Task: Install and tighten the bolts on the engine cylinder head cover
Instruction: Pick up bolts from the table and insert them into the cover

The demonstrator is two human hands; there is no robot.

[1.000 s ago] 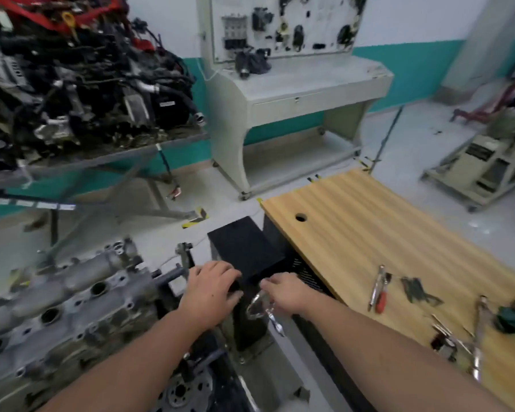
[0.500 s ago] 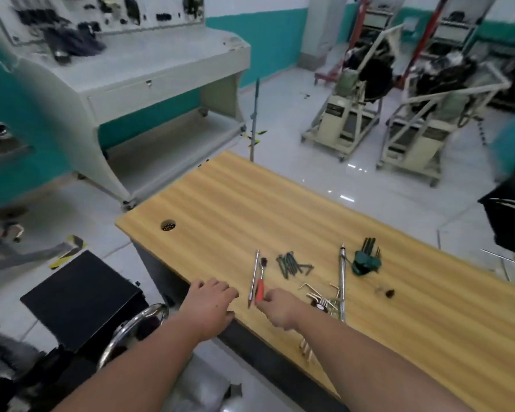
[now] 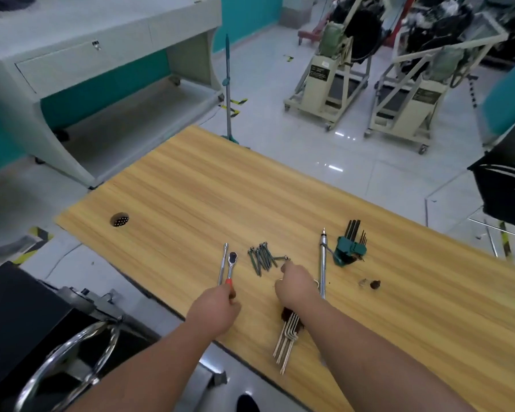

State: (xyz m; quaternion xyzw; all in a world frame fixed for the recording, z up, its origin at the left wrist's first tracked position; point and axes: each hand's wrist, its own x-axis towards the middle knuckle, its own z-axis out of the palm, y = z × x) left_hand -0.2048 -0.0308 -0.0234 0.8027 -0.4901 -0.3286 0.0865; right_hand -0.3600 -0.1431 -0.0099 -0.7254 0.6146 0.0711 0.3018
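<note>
Nearest the camera: a chrome ring point(image 3: 69, 355) and a black box point(image 3: 18, 310) sit low left, off the tabletop point(image 3: 191, 185). A fan of silver hex keys point(image 3: 287, 341) lies at the near edge, partly under the right forearm. Left hand point(image 3: 213, 307) is curled round the red grip of the ratchet point(image 3: 231, 264), whose head points away from the person; a thin extension bar point(image 3: 222, 263) lies just beside it on the left. Right hand point(image 3: 295, 285) is knuckles-up with its fingers curled down at the near end of the bolts point(image 3: 262, 258); looks like it's pinching one, but the fingertips are hidden, so can't tell for sure. The bolts are a loose bundle of long ones on the tabletop, between the ratchet and a long chrome driver point(image 3: 322, 263). Right of that is a green hex key holder point(image 3: 350, 249), and near it a small dark bit point(image 3: 375, 283). Further back there's a cable hole point(image 3: 119, 219) in the tabletop, then a grey bench point(image 3: 101, 55), and engine stands point(image 3: 369, 78) across the floor. The engine and its head cover aren't in view. Progress, as I read it: only at the fetch-tools-and-bolts stage. No bolt is shown installed here, and most of the bundle is on the tabletop. Left to do: carry bolts and ratchet over to the cover, start each one, tighten them all.
</note>
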